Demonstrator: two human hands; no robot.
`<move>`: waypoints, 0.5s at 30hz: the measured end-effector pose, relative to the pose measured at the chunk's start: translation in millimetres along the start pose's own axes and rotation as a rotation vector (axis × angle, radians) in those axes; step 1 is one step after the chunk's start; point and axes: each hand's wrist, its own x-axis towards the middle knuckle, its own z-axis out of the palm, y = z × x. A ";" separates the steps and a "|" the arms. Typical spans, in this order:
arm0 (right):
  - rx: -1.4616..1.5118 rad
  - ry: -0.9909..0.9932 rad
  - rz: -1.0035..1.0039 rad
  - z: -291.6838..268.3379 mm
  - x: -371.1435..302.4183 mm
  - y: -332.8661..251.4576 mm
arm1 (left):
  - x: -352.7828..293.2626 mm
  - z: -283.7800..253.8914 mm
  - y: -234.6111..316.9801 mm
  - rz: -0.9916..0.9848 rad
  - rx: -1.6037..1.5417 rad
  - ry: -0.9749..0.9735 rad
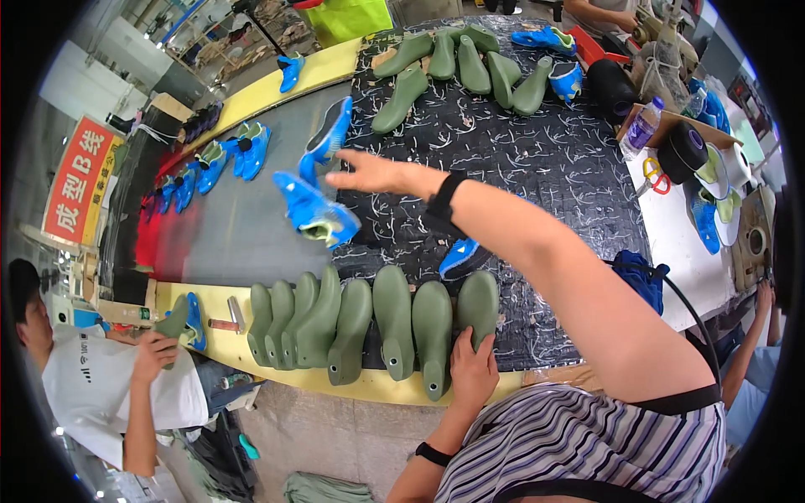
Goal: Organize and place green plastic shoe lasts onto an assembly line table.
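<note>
My right hand [369, 173] reaches far across the work table with its fingers stretched out and apart. At its fingertips is a blue shoe [332, 134], and just below that a second blue shoe [317, 211] with a pale green lining; whether the fingertips touch them I cannot tell. My left hand [475, 369], near the table's front edge, grips the lower end of a green shoe last [478, 302]. This last stands at the right end of a row of several green lasts [392, 323]. Another blue shoe [463, 257] lies partly hidden behind my right forearm.
More green lasts [474, 67] lie at the table's far side. Several blue shoes [211, 163] line the grey conveyor belt [243, 218]. A hammer [226, 324] rests on the yellow edge. At left, a co-worker [117, 377] holds a last. Scissors [656, 175] and a bottle [643, 127] are at right.
</note>
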 end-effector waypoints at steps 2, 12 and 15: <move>-0.166 -0.140 0.087 -20.6 -16.5 -25.2 | -9.2 -2.2 -7.3 -0.042 0.003 0.026; -0.614 0.379 0.776 -117.2 -275.1 114.5 | -11.9 7.0 1.3 -0.052 0.002 0.111; 0.037 0.535 0.976 -71.6 -258.4 90.7 | -14.3 4.8 -9.5 -0.024 0.015 0.111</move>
